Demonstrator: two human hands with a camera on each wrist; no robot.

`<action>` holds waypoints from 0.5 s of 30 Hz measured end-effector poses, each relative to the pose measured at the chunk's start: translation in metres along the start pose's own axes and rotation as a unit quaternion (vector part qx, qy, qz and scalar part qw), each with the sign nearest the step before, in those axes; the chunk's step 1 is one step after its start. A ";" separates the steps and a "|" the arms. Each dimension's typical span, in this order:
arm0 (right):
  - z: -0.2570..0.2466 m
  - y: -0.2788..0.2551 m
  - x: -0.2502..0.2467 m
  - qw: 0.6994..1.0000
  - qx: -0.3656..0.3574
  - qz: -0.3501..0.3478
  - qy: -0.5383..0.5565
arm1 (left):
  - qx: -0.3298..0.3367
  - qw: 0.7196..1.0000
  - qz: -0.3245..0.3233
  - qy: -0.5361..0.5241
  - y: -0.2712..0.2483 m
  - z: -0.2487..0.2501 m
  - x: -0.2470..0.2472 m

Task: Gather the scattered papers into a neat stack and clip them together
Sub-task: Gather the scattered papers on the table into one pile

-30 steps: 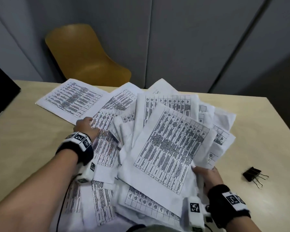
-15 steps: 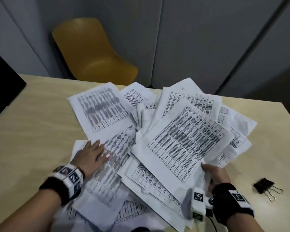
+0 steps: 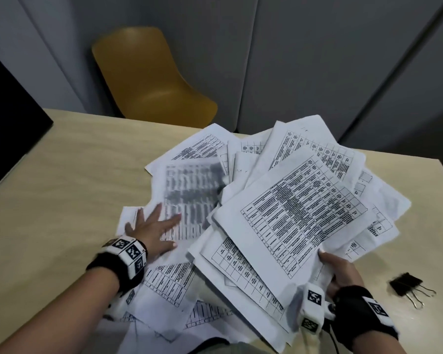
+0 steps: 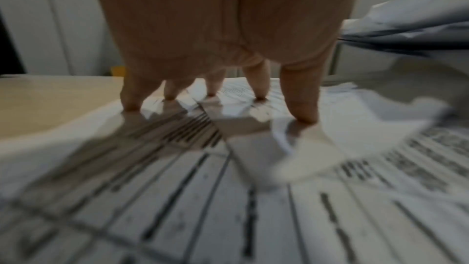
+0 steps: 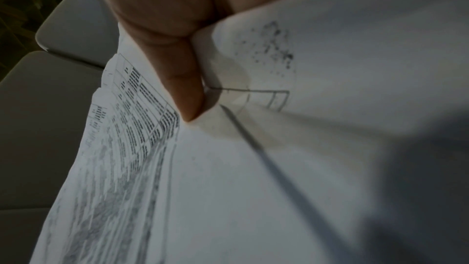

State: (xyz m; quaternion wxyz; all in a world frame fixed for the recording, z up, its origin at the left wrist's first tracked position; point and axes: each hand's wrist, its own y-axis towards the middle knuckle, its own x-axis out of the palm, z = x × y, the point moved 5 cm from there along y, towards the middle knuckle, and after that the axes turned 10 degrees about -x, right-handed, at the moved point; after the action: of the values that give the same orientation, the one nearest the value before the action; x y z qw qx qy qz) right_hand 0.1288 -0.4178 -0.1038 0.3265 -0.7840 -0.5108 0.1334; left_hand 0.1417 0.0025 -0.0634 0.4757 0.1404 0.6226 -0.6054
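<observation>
The papers [image 3: 279, 221] lie in a loose, overlapping heap on the desk [image 3: 49, 200], printed tables facing up, edges fanned in several directions and not aligned. The heap covers the middle and near side of the desk, some sheets overhanging the near edge.

The left hand [image 3: 152, 232] lies palm down on a sheet at the left side of the heap, fingers straight and spread. The left wrist view confirms it — all fingertips [image 4: 303, 113] press on paper, nothing is gripped. The sheet beyond that hand appears blurred in the head view.

The right hand [image 3: 339, 273] grips a bundle of sheets at the lower right corner of the heap. The right wrist view shows the thumb [image 5: 185, 91] pressed on top of the sheets; the other fingers are hidden beneath them. The held bundle is raised at an angle above the sheets under it.

The binder clip [image 3: 411, 287] — black, with wire handles — rests on the desk to the right of the right hand, apart from the papers and untouched.

A yellow chair [image 3: 149, 77] stands behind the far edge of the desk. A dark panel [image 3: 8, 108] occupies the far left.
</observation>
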 end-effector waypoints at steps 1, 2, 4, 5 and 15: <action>0.000 0.001 0.001 1.000 0.002 -0.003 -0.002 | 0.022 1.000 -0.003 -0.021 -0.002 0.003 -0.003; 0.000 0.002 0.002 1.000 0.003 -0.006 -0.007 | 0.037 0.998 0.009 -0.059 -0.004 0.003 -0.008; -0.001 0.001 0.005 1.000 0.001 -0.002 -0.015 | 0.020 0.984 0.082 -0.157 -0.004 -0.004 -0.021; -0.001 0.003 0.005 1.000 -0.001 0.007 -0.020 | -0.023 0.977 0.122 -0.173 -0.005 -0.012 -0.024; -0.009 -0.003 0.015 0.989 -0.062 0.039 -0.129 | -0.117 0.971 0.089 -0.190 -0.008 -0.005 0.002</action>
State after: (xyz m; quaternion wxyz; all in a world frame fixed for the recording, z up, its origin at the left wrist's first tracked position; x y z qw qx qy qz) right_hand 0.1384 -0.4076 -0.0936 0.2033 -0.7984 -0.5248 0.2140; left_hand 0.1323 0.0045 -0.0613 0.6502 0.0211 0.5725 -0.4991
